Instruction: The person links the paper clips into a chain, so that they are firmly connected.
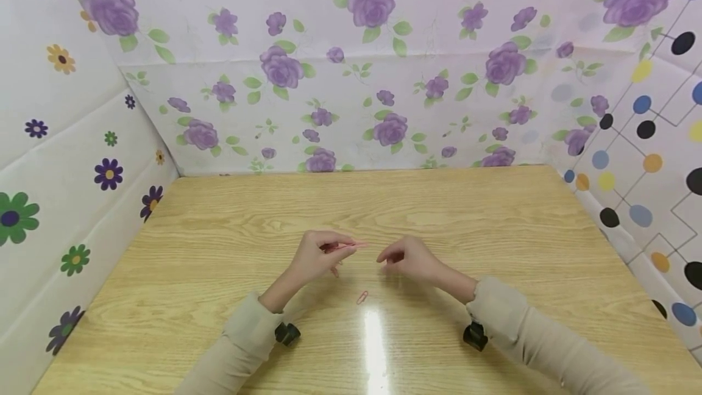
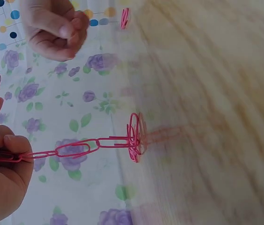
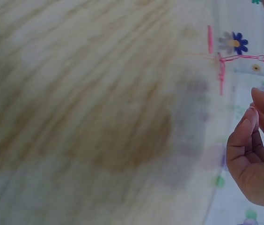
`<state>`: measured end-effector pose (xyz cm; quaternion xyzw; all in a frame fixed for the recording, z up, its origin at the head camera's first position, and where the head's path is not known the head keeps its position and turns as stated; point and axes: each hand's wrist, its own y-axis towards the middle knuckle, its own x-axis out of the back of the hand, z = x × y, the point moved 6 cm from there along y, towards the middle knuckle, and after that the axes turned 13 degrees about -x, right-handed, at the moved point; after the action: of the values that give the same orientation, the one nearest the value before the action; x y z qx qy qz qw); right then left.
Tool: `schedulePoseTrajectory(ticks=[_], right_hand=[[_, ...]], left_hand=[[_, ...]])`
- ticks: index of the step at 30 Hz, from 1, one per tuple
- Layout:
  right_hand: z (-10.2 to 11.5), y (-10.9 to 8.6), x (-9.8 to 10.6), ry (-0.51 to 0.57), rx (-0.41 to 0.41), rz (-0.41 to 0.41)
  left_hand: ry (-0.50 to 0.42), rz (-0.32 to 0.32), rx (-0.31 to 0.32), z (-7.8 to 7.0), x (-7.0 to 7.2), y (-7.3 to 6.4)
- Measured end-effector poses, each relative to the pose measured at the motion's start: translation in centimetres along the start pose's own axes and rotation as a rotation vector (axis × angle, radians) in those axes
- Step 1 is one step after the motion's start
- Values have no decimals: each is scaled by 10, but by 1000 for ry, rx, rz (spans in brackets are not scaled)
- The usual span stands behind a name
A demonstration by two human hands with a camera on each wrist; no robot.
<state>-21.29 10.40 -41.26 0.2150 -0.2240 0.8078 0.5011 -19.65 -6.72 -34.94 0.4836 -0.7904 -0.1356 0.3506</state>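
My left hand [image 1: 323,253] pinches one end of a chain of pink paper clips [image 2: 73,149], with a clip [image 1: 362,244] sticking out past the fingertips. The chain hangs from the hand, and its lower clips bunch together on the tabletop. To the right, my right hand [image 1: 410,259] hovers over the table with loosely curled fingers, and nothing shows between them in the right wrist view. A single pink paper clip [image 1: 362,297] lies on the table, nearer to me than both hands.
The wooden table [image 1: 466,206] has a glossy top with a bright reflection near its front. Floral cloth [image 1: 329,66] stands behind it, with patterned cloth walls at left and right. Each wrist wears a small black camera [image 1: 287,334].
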Motion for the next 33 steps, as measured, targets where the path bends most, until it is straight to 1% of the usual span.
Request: schedulePoseTrajectory(ticks=[3,4,10,14,21,22,25,28,33], right_hand=[[-3,2,-8,-9,27,39],[-3,3,-10,-10,28,50],[-3,8,-22,-28,35,103],[0,12,-28,-46,39,140],[7,16,-42,-113,104,204],[7,17,-44,-125,103,211],[8,18,-50,-158,107,222],[8,18,-54,-178,102,212],[9,16,-55,-212,137,194]], left_hand=[[-36,-11,13,0,3,-3],[-51,-12,31,1,4,-4],[-47,-22,76,2,10,-13],[-37,-29,71,1,16,-21],[-61,-48,76,3,24,-32],[-65,-51,77,3,24,-33],[-74,-54,83,3,26,-35],[-80,-56,87,3,28,-38],[-66,-70,88,4,31,-42]])
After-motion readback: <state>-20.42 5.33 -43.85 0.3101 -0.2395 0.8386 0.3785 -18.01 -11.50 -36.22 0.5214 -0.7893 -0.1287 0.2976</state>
